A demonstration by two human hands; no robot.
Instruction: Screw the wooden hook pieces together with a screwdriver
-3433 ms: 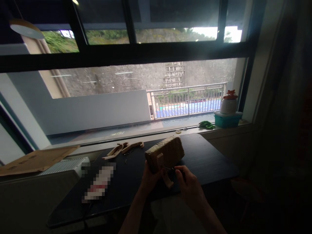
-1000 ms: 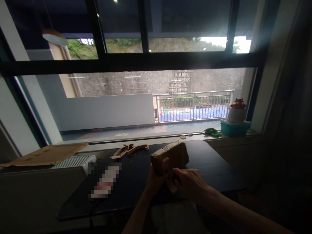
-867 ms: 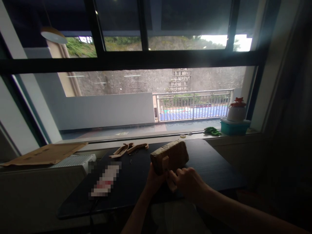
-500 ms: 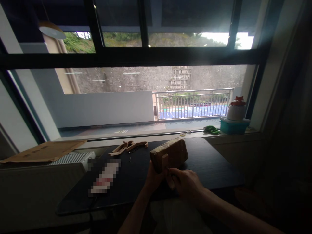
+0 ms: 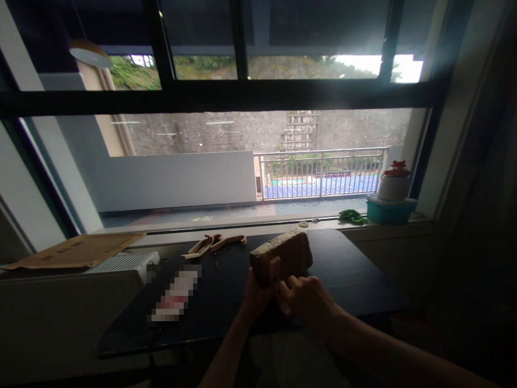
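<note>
Your left hand [image 5: 253, 295] clasps the near end of the wooden block [image 5: 287, 253], over the middle of the table [image 5: 355, 280]. Your right hand [image 5: 307, 299] is fisted around the wooden peg [image 5: 274, 266] on its face. A slip could jam your left fingers or drop the block. The table's edge sits at 6 o'clock, with open room at 3 and wooden offcuts [image 5: 214, 243] at 11.

Tan speckled block [image 5: 283, 256], black table [image 5: 343, 280], teal box [image 5: 390, 209]

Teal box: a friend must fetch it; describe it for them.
Follow the pale windowsill below the big window to its right end. The teal plastic box sits there, right of a crumpled green item; it alone carries a red-lidded white pot.
</note>
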